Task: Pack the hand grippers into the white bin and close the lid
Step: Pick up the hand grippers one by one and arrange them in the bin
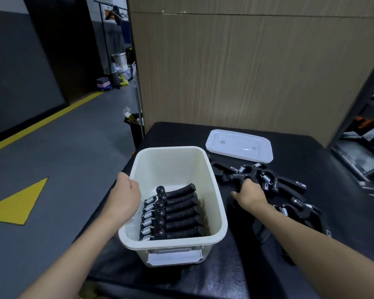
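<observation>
1. At the far left of the frame a yellow triangle (20, 203) is painted on the grey floor. A yellow line (45, 119) runs up across the floor above it.
2. The left hand (125, 190) is at the middle left. It holds the left rim of the white bin (171, 165). The thumb lies on top of the rim and the fingers bend down the outside, so their tips are hidden.
3. The white bin sits in the middle of the frame on the black table (177, 134). It has no lid on.
4. The packed hand grippers (177, 212) lie in the bottom of the bin, in the near half. They are side by side in a neat row. Their silver springs point left and their black handles point right.
5. The right hand (249, 193) is just right of the bin. Its fingers are curled round a black handle in the pile on the table. The thumb sticks out to the left.
6. The loose hand grippers (266, 178) lie in a messy pile on the table, to the right of the bin. More of them lie beside the right arm, lower down.
7. The white lid (239, 145) lies flat on the table at the upper right, just behind the pile and apart from the bin.
8. A tall cardboard wall (246, 72) stands behind the table.
9. A dark metal rack (358, 100) is at the far right edge.
</observation>
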### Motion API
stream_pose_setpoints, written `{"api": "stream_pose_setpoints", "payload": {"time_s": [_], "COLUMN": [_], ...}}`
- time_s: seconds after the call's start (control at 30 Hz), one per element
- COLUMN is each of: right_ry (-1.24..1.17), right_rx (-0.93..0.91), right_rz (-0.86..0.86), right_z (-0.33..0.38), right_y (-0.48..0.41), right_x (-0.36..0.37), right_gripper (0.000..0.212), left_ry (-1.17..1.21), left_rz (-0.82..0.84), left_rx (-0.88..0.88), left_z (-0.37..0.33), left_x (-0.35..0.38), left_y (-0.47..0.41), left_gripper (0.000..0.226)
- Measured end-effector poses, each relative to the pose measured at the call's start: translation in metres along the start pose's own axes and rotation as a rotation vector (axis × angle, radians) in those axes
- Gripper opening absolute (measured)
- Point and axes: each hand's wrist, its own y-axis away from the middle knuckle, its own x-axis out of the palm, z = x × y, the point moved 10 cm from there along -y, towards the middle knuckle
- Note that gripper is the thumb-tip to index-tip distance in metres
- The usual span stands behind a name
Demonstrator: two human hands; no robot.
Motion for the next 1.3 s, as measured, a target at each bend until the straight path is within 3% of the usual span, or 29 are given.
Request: {"api": "stream_pose_setpoints", "payload": {"time_s": [0.2, 0.4, 0.57, 0.8, 1.0, 1.13, 1.23, 1.3], "right_ry": [-0.005, -0.245, -0.464, -0.759, -0.898, -0.881, -0.767, -0.662], "right_rx": [0.036, 0.172, 0.157, -0.072, -0.294, -0.413, -0.491, -0.518], "right_rz": [-0.060, -0.022, -0.047, -0.062, -0.042, 0.059, 0.167, 0.223], "right_z": [0.001, -0.007, -0.004, 0.035, 0.079, 0.112, 0.143, 0.163], "right_y": [-0.003, -0.011, -0.003, 0.021, 0.043, 0.055, 0.068, 0.076], "right_x": [0.001, -0.004, -0.026, -0.082, -0.128, -0.138, -0.136, -0.128], "right_gripper": [0.044, 0.012, 0.018, 0.011, 0.033, 0.034, 0.042, 0.036], "left_ry": [-0.009, -0.003, -0.008, -0.018, -0.004, 0.013, 0.016, 0.041], "left_rz": [-0.005, -0.001, 0.002, 0.003, -0.001, -0.007, -0.006, 0.015], "left_rx": [-0.006, 0.000, 0.002, 0.017, 0.000, -0.003, -0.008, -0.008], "left_z": [0.001, -0.001, 0.001, 0.002, 0.006, 0.008, 0.008, 0.006], "left_x": [-0.002, -0.002, -0.002, -0.001, 0.001, 0.001, 0.000, 0.001], "left_y": [0.001, 0.001, 0.001, 0.000, -0.004, -0.004, -0.004, -0.002], "left_gripper": [0.025, 0.026, 0.024, 0.022, 0.022, 0.021, 0.021, 0.023]}}
